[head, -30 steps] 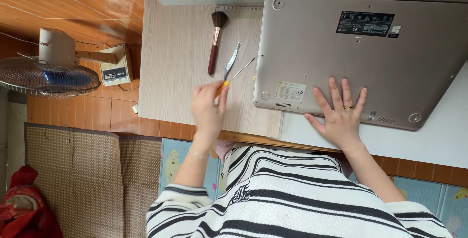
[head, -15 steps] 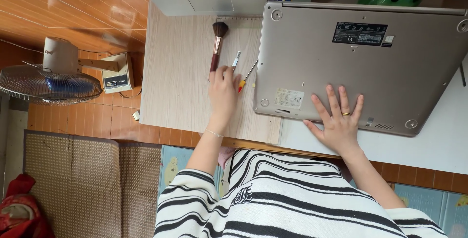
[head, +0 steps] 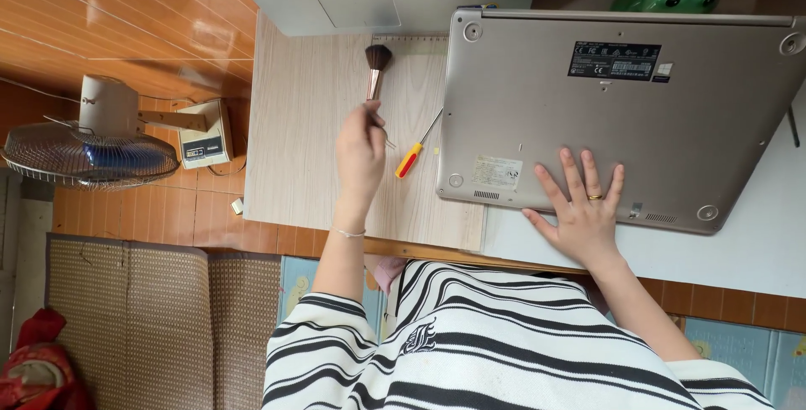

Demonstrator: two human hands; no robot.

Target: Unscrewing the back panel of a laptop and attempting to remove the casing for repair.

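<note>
Soft-bristled brush with a rose-metal ferrule and dark head (head: 375, 70) lies just beyond the left hand (head: 359, 154), whose fingers are closed around its handle end; I'd grip nearer the ferrule for steadier strokes. Right hand (head: 581, 213) rests spread flat, grasping nothing, on the upturned grey laptop base (head: 621, 116), with a yellow-and-red-handled screwdriver (head: 411, 158) lying between the two hands.

Person in a short-sleeved top with black and white horizontal stripes and a small dark emblem. Thin bracelet on the left wrist (head: 350, 232); gold ring on the right hand (head: 582, 217).
</note>
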